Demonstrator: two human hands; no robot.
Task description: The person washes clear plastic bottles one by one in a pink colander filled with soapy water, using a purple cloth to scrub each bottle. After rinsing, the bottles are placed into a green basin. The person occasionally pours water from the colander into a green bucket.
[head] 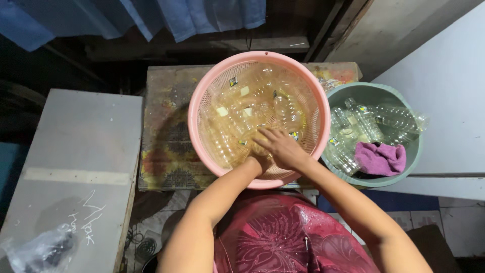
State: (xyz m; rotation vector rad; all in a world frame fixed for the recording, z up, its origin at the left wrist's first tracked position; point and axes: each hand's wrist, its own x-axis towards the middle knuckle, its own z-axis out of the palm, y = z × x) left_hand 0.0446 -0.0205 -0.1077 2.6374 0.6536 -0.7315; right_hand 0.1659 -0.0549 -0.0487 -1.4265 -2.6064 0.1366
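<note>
Hands are digging in the pink basket (194,121) full of clear bottles (262,108). Right hand (280,147) is lying flat, fingers spread, on the near bottles. Left hand (256,163) is tucked under; its grip is hidden. Pulling one bottle free looks next.

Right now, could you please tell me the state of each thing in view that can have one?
Pink basket: upright, full of clear bottles.
Clear plastic bottles: empty, lying loose in the pink basket.
Left hand: in the basket, mostly covered by the right hand.
Right hand: fingers spread flat over the bottles.
Green basin: upright, holding more bottles.
Purple cloth: crumpled in the green basin.
</note>
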